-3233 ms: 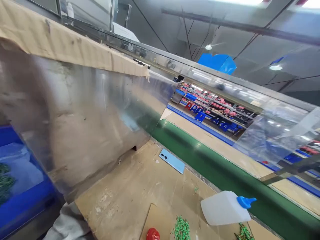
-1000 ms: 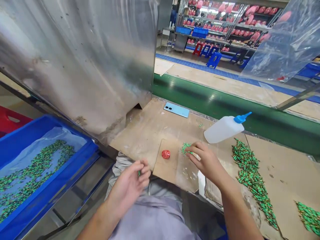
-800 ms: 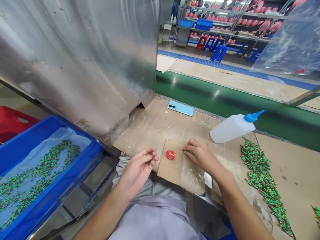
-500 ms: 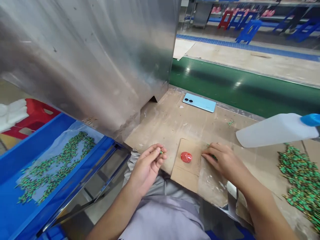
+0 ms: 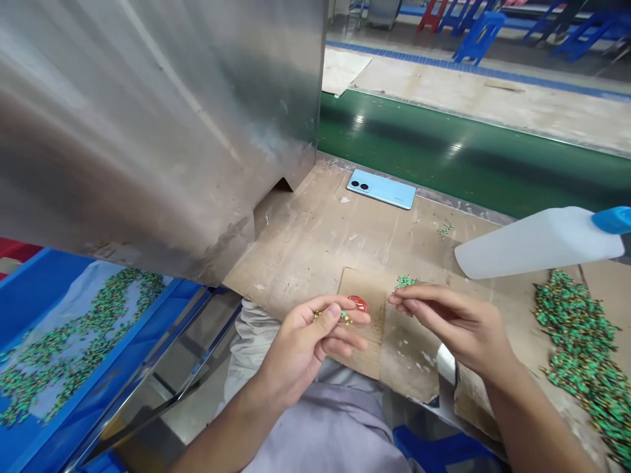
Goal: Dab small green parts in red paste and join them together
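**Hands pinching tiny green parts at a cardboard-covered bench**

Fingers doing fiddly work here. Left hand [image 5: 310, 341] is closed in a pinch on a tiny green piece with gold-coloured ends [image 5: 341, 316], held just above the near edge of the bench, right beside a small red round blob [image 5: 357, 303] that sits on a loose square of brown cardboard [image 5: 363, 341]. Right hand [image 5: 456, 322] has thumb and forefinger pressed together just beside a little heap of the same green bits [image 5: 406, 281] on that cardboard; whether anything is actually between those fingertips is too small to tell.

Off to the right, a long spread of green and gold parts [image 5: 576, 348] lies across the brown cardboard-covered bench top [image 5: 315, 243]. A white plastic squeeze bottle with a blue nozzle [image 5: 537, 242] lies on its side above that spread. Further back, a light blue smartphone [image 5: 380, 189] lies face down near the green conveyor belt [image 5: 468, 157]. On the left, a big sheet-metal housing [image 5: 158, 118] hangs over a blue plastic crate [image 5: 59, 348] holding more green parts on clear plastic.
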Motion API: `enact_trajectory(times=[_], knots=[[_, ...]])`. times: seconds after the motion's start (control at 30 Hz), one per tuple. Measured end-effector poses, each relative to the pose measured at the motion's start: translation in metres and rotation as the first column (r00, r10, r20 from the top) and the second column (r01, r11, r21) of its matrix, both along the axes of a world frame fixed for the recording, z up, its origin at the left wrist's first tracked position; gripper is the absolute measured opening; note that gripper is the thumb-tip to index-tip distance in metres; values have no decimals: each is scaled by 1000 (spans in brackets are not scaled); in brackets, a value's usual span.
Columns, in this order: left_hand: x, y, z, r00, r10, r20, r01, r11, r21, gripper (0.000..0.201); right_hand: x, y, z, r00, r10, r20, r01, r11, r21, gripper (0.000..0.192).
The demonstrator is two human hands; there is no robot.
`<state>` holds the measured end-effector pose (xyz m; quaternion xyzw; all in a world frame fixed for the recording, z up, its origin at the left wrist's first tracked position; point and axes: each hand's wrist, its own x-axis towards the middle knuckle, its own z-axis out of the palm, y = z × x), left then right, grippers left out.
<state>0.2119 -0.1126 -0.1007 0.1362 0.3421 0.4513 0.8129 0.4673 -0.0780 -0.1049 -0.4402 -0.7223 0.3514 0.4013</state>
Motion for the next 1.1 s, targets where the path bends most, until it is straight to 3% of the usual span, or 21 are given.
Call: enact_trajectory(times=[0.13, 0.2, 0.33, 0.4, 0.6, 0.97, 1.1], knots=[[8, -2, -3, 995, -97, -37, 99, 993, 57, 23, -16, -3, -6, 948, -33, -315, -18, 987, -158, 8], [10, -3, -3, 985, -167, -51, 170, 984, 57, 21, -21, -7, -10, 936, -16, -350, -30, 992, -125, 6], [12, -2, -3, 958, -263, -114, 273, 959, 80, 20, -27, -15, -14, 960, 67, -271, -43, 995, 92, 9], [12, -1, -2, 952, -277, -127, 289, 953, 92, 18, -28, -18, -16, 968, 112, -224, -81, 987, 140, 13], [10, 2, -3, 947, -279, -157, 290, 956, 48, 14, -31, -18, -16, 956, 242, -164, -212, 961, 179, 16], [9, 3, -5, 910, -264, -320, 280, 960, 4, 25, -39, -15, -14, 982, 176, -74, -157, 964, 216, 17], [9, -3, -9, 898, -223, -378, 253, 967, 31, 21, -40, -16, -12, 989, 142, -39, -135, 978, 160, 17]])
